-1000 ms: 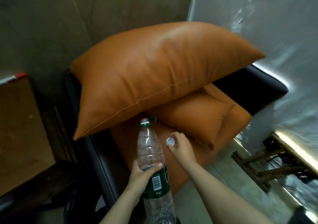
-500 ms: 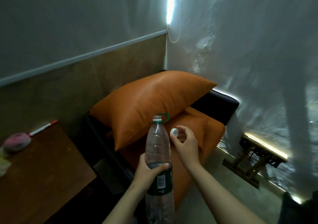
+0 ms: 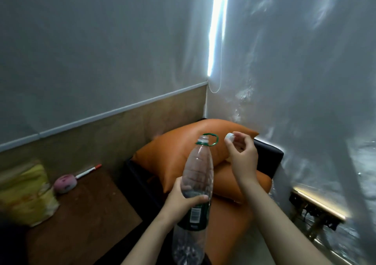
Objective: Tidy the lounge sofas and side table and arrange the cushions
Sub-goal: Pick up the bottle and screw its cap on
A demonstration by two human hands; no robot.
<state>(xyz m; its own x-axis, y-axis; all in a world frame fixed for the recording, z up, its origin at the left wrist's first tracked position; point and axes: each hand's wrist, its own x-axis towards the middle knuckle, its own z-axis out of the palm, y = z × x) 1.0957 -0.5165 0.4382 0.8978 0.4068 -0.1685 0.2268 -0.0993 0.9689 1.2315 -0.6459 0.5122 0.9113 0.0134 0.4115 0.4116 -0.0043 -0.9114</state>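
Note:
My left hand (image 3: pixel 184 198) grips a clear plastic bottle (image 3: pixel 196 185) around its middle, just above the dark green label. The bottle's mouth is uncapped and tilts up to the right, with a green carry loop at the neck. My right hand (image 3: pixel 242 157) pinches the small white cap (image 3: pixel 229 137) just right of the mouth, not touching it. Behind them a large orange cushion (image 3: pixel 173 152) leans in the corner of the black-framed sofa (image 3: pixel 268 159), over a smaller orange cushion (image 3: pixel 252 185) on the orange seat.
A brown wooden side table (image 3: pixel 85 214) stands at the left. On it lie a yellow-green packet (image 3: pixel 26 191), a pink round object (image 3: pixel 65 186) and a red-capped white pen (image 3: pixel 87 171). A low lit wooden rack (image 3: pixel 317 207) is on the floor at the right.
The view has tilted up, showing more wall and side table. The bottle has risen and tipped to the right. My right hand has lifted the cap up beside the mouth.

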